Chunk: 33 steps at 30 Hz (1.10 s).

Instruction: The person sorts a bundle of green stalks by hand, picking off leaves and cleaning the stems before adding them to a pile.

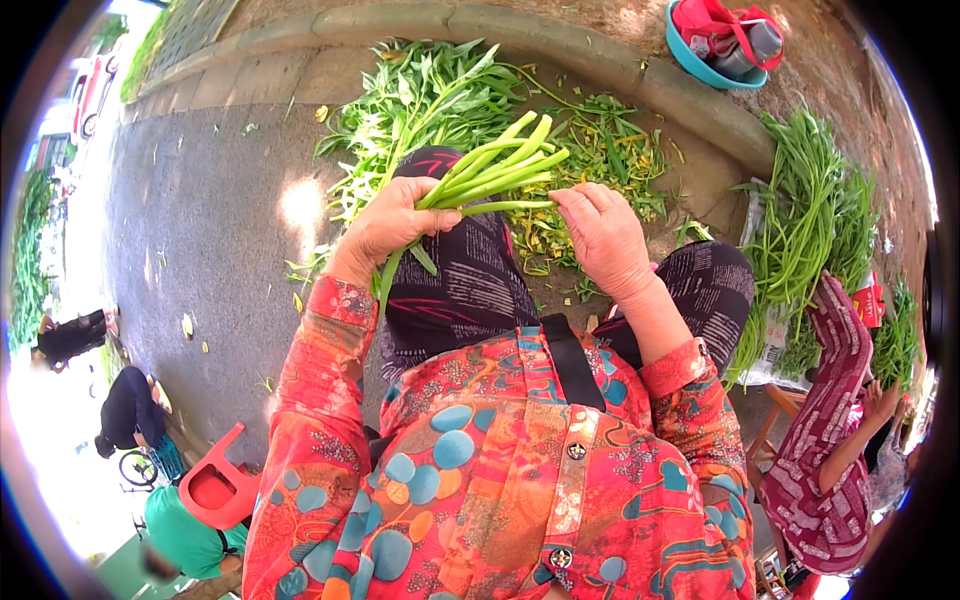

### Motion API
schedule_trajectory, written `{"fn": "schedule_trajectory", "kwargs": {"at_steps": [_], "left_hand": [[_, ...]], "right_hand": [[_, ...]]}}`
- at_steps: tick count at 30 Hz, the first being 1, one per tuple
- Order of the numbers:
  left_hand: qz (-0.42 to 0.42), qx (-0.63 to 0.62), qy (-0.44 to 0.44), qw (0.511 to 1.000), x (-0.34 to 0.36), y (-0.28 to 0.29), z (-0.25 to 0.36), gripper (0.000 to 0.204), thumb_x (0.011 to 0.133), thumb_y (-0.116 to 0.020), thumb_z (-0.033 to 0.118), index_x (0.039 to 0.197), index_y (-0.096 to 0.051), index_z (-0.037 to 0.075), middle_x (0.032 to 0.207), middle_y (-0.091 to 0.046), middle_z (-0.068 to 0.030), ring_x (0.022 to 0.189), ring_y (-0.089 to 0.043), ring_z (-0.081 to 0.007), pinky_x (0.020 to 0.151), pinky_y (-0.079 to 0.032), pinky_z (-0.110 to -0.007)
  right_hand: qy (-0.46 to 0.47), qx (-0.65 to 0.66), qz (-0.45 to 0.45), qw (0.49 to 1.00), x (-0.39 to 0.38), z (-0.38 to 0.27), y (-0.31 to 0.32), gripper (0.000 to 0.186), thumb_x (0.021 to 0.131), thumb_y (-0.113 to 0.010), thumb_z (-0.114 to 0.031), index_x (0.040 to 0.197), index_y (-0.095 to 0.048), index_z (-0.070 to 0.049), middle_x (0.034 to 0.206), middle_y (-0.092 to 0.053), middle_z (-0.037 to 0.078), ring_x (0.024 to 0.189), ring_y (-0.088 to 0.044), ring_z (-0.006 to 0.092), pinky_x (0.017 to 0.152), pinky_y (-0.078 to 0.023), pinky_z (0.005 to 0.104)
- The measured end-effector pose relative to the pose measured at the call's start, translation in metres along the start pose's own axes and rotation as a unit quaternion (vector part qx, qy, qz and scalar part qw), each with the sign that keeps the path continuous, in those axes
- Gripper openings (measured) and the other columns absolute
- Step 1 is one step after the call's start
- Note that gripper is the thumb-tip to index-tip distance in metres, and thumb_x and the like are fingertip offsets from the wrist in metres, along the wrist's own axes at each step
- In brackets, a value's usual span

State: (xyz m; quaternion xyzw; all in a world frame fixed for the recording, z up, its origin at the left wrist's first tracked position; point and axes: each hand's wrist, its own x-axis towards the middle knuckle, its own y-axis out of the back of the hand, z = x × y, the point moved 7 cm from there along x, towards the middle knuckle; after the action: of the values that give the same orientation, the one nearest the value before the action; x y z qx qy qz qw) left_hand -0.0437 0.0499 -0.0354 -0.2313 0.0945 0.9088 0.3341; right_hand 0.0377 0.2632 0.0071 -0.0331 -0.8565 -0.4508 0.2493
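Note:
My left hand point(405, 215) is closed round a bunch of pale green leafy-vegetable stalks point(500, 168), held above my left knee with the cut ends fanned toward the upper right. My right hand point(600, 225) pinches the tip of one stalk that sticks out lower than the others. Beyond my knees lie a heap of leafy greens point(410, 90) and scattered leaf scraps point(615, 150), some yellow.
A curb point(450, 22) runs behind the greens. A blue basin with bags point(715, 75) is at top right. Long greens point(800, 210) lie right, beside a person in maroon point(830, 430). A red stool point(215, 480) and several people are at left.

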Motion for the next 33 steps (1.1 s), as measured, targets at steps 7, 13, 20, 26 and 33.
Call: {"fn": "schedule_trajectory", "kwargs": {"at_steps": [7,13,20,26,33], "left_hand": [[0.006,0.029,0.007,1.0,0.002,0.001,0.0,0.016,0.078,-0.072,0.009,0.092,-0.067,0.003,0.076,-0.062,0.0024,0.067,-0.053,-0.0062,0.064,-0.044,-0.022],[0.03,0.076,-0.002,0.997,0.0,-0.007,0.01,0.026,0.075,-0.075,0.008,0.1,-0.068,0.001,0.08,-0.064,0.0031,0.07,-0.053,-0.0047,0.066,-0.044,-0.021],[0.042,0.112,0.005,0.993,0.0,-0.009,0.008,0.027,0.075,-0.075,0.008,0.1,-0.068,0.0,0.08,-0.064,0.0035,0.07,-0.053,-0.0046,0.067,-0.044,-0.022],[0.049,0.124,-0.004,0.991,0.001,-0.008,0.005,0.023,0.076,-0.074,0.009,0.097,-0.069,0.001,0.075,-0.062,0.0045,0.066,-0.051,-0.0042,0.064,-0.042,-0.022],[0.05,0.1,-0.001,0.994,0.001,-0.008,0.004,0.022,0.075,-0.075,0.009,0.095,-0.069,0.001,0.073,-0.06,0.0049,0.064,-0.049,-0.0038,0.06,-0.041,-0.021]], "right_hand": [[0.019,-0.029,-0.006,0.999,0.0,-0.006,0.0,0.012,0.079,-0.06,-0.005,0.091,-0.057,-0.005,0.082,-0.055,0.011,0.077,-0.056,0.0292,0.069,-0.047,0.0384],[-0.033,-0.006,-0.024,0.999,-0.006,0.001,-0.002,0.011,0.076,-0.06,-0.01,0.085,-0.056,-0.006,0.078,-0.055,0.01,0.073,-0.057,0.0291,0.068,-0.047,0.0373],[-0.108,0.086,-0.007,0.99,-0.009,0.006,-0.003,0.005,0.075,-0.06,-0.007,0.075,-0.055,-0.005,0.07,-0.053,0.011,0.067,-0.056,0.0308,0.061,-0.047,0.0389],[-0.206,0.189,0.042,0.959,-0.013,0.015,-0.008,0.003,0.074,-0.058,-0.003,0.073,-0.056,-0.001,0.068,-0.054,0.012,0.061,-0.055,0.0283,0.057,-0.046,0.0346],[-0.263,0.232,0.061,0.934,-0.016,0.02,-0.013,0.005,0.076,-0.056,-0.002,0.077,-0.059,0.001,0.069,-0.056,0.011,0.058,-0.053,0.0215,0.057,-0.044,0.0299]]}}
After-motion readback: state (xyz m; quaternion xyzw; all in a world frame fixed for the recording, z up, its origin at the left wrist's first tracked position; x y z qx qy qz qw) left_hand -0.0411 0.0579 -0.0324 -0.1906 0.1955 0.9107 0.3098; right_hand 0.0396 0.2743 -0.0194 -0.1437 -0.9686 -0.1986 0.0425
